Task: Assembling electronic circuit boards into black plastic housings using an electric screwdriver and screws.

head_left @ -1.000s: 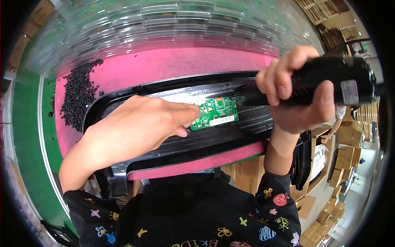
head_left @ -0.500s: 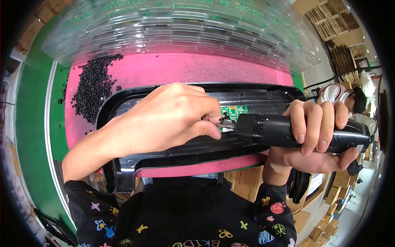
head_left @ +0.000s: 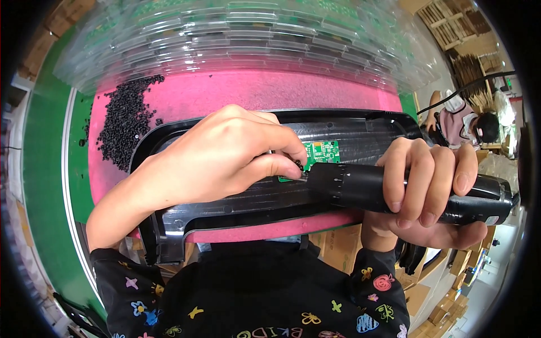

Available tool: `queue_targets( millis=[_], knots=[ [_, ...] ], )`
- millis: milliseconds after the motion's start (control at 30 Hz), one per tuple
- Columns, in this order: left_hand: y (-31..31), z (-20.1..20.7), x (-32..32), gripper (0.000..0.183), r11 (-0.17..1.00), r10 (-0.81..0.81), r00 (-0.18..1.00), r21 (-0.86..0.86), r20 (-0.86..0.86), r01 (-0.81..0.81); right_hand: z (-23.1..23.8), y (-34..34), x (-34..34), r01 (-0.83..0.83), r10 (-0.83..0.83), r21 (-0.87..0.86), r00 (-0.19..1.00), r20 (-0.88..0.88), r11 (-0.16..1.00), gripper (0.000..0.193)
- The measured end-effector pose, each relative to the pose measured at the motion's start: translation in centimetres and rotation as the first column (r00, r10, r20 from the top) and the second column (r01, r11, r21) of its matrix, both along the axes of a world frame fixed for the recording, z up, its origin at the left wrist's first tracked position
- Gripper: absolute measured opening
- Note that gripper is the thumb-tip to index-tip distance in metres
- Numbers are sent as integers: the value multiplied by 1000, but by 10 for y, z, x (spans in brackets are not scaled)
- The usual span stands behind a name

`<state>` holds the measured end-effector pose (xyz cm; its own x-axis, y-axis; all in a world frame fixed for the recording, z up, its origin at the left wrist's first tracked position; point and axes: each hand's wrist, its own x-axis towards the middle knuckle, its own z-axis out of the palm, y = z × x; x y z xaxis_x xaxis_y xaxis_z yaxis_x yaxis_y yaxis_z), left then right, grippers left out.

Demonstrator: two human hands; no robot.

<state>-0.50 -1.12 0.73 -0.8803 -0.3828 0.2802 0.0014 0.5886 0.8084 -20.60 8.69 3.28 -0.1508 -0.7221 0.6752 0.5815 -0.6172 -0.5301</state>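
Observation:
My right hand wraps round a thick black electric screwdriver, which lies nearly level with its nose toward the left. Close to that nose, the thumb and forefinger of my left hand pinch a few small black screws. The screwdriver's bit is mostly hidden at my left fingertips. Beneath both hands, a green circuit board lies inside a long black plastic housing; my left fingers cover part of the board.
A heap of small black screws spreads at the left of the pink mat. Behind the mat stand stacked clear plastic trays with green boards. Green table surface shows at left. Another person is at the far right, near cardboard boxes.
The screwdriver's nose has shifted slightly left and down, and more of the circuit board shows. My left hand stays near the same place, still pinching screws. The other person has moved.

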Motion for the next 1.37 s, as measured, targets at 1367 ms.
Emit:
queue_targets(
  millis=[1367],
  knots=[
    [-7, -3, 10, 11, 916, 298, 955, -285, 8, -283, -3, -52, 29, 97, 83, 272, 808, -584, 957, 45]
  ],
)
